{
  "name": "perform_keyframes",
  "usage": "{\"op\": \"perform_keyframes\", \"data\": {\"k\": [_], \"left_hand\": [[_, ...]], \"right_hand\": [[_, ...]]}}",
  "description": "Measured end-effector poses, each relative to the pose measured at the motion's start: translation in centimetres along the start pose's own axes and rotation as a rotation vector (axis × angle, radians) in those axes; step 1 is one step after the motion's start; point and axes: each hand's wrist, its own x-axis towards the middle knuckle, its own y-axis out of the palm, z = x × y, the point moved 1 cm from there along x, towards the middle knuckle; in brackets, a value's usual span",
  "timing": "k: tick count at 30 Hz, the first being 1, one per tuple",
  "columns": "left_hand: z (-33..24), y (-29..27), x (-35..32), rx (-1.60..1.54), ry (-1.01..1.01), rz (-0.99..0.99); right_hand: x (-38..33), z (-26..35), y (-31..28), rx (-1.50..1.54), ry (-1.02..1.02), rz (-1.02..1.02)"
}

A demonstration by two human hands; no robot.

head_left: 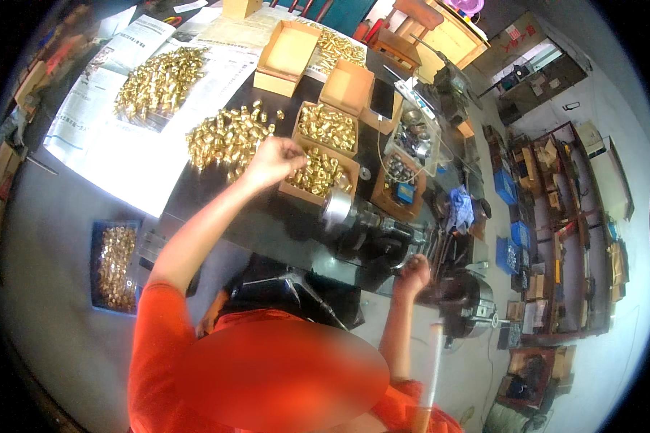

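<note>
My left hand (273, 162) is held over the left edge of a cardboard box (312, 196) filled with small brass fittings (323, 173). Its fingers are curled together, and whatever they pinch is too small to make out. To the left of that hand lies a loose heap of brass fittings (227, 137) on the dark bench. A dark bench machine with a round silver head (337, 208) stands between my hands. My right hand (414, 274) is closed in a fist at the machine's right end, by a thin curved handle; what it grips is hidden.
Behind the near box sits another box of fittings (326, 128), with two bare cardboard boxes (289, 54) beyond. Newspaper (76, 119) bears more fittings. A blue crate (114, 310) of parts stands on the floor. A cigarette (433, 368) rises close at lower right; shelves (560, 238) line the right.
</note>
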Motion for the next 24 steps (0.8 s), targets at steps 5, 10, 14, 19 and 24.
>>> {"op": "perform_keyframes", "data": {"k": [5, 10, 14, 19, 24], "left_hand": [[0.2, -2.2, -0.4, -0.101, 0.083, -0.141], [2.4, -4.8, -6.0, 0.534, -0.015, -0.197], [2.6, -4.5, -8.9, 0.920, -0.010, -0.260], [4.2, -4.1, -8.4, 0.940, -0.084, -0.336], [4.0, -3.0, -8.6, 0.932, -0.011, -0.383]], "right_hand": [[0.9, -0.9, 0.1, -0.041, 0.011, -0.041], [0.1, -0.5, 0.2, -0.043, -0.001, -0.070], [0.5, -0.8, 0.4, -0.050, 0.025, -0.080], [0.4, -0.6, 0.8, -0.043, 0.028, -0.070], [0.0, -0.4, 1.1, -0.061, 0.008, -0.068]]}}
